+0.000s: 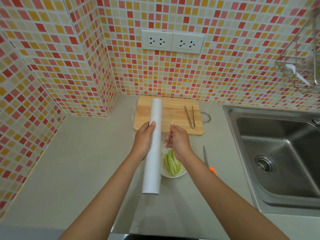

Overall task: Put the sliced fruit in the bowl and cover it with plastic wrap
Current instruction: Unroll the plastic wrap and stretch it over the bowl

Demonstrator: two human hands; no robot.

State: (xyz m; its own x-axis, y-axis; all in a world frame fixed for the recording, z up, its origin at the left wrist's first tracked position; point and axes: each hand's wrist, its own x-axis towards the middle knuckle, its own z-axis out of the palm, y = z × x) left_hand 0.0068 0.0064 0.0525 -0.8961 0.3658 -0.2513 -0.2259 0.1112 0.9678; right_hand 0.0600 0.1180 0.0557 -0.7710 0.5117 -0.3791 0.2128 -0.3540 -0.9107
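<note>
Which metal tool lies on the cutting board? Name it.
The tongs lie on the wooden cutting board. The scissors, with orange handles, lie on the counter beside the bowl.

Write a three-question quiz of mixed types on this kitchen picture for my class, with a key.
1. True or false: the tongs lie on the wooden cutting board.
2. Which hand holds the plastic wrap roll? A left hand B right hand
3. Fill in: the green fruit slices lie in the white ____.

Key: 1 true. 2 A. 3 bowl. The scissors lie on the counter, beside the bowl.
</note>
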